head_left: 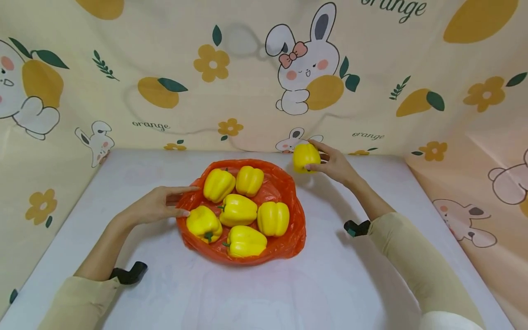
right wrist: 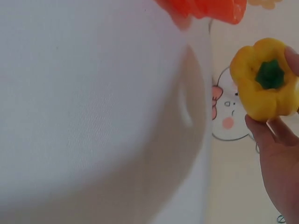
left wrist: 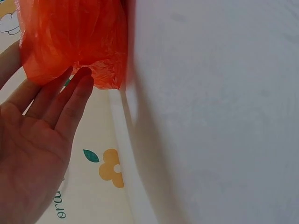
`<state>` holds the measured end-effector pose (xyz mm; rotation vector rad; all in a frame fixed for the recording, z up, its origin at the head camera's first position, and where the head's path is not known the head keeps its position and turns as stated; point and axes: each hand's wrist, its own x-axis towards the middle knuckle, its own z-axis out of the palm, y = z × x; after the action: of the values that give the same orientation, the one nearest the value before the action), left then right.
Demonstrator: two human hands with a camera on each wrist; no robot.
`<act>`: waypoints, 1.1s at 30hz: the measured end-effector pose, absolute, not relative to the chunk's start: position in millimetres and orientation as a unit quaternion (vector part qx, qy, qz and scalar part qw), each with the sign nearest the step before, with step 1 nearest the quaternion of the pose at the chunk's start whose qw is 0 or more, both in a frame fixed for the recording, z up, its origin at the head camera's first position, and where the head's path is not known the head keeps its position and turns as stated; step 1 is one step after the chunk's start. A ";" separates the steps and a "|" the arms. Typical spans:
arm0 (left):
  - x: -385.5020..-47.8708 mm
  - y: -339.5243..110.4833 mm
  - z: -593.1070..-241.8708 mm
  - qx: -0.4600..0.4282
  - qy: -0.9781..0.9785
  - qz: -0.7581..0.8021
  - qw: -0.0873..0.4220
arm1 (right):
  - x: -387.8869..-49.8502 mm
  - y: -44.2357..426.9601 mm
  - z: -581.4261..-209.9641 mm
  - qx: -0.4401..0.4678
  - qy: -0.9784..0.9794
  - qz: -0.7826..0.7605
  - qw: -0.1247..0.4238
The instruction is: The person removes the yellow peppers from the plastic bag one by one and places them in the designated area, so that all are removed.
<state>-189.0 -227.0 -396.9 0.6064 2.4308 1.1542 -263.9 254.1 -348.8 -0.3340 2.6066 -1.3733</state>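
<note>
My right hand [head_left: 336,165] grips a yellow bell pepper [head_left: 306,157] above the table, to the right of the bag's far side. In the right wrist view its green stem end [right wrist: 269,74] faces the camera, with fingers around the side. A red plastic bag [head_left: 298,229], its rim spread wide, sits on the table with several yellow bell peppers [head_left: 239,211] inside. At the bag's left rim, my left hand [head_left: 152,205] touches the plastic, thumb and forefinger apart. The left wrist view shows its fingers [left wrist: 70,105] fairly straight against the red plastic.
The white table [head_left: 247,298] runs back to a patterned cloth [head_left: 247,101] with rabbits and oranges, which also hangs at both sides. A black wrist device [head_left: 131,273] is on the left forearm and another [head_left: 356,228] on the right.
</note>
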 end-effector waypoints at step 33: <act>-193.9 -227.2 -396.9 0.226 0.866 0.405 0.189 | -313.1 290.7 -417.3 -0.033 0.857 -0.509 0.073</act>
<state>-193.9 -227.2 -396.9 0.6356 2.4344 1.1400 -313.1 290.7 -417.3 -0.0998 2.5741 -1.5305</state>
